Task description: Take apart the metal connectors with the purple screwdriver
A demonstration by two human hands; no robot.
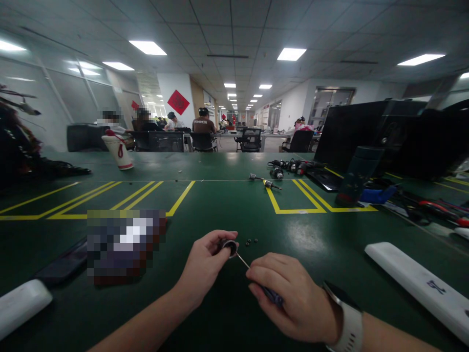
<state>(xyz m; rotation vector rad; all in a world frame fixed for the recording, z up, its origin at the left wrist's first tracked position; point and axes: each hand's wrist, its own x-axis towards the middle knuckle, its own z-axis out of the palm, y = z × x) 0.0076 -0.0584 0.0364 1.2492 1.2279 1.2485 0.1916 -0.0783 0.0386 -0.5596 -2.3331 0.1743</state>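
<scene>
My left hand point(205, 259) is closed, with a small round dark part point(230, 247) between thumb and fingers; its hollow, metal-rimmed end faces right. My right hand point(289, 293) grips the dark handle of a screwdriver point(243, 260). The screwdriver's thin shaft slants up to the left, and its tip is at the opening of the round part; whether it touches inside cannot be made out. Just beyond, on the green table point(205, 200), lie several tiny dark ring-like pieces point(249, 241).
Farther back lie metal-ended parts point(269, 184) and a cluster of dark cabled parts point(289, 167). A dark bottle point(359, 176) stands at right, near a white bar point(417, 288). At left are a phone-like dark slab point(64, 261), a blurred-out object point(124, 247) and a paper cup point(119, 152).
</scene>
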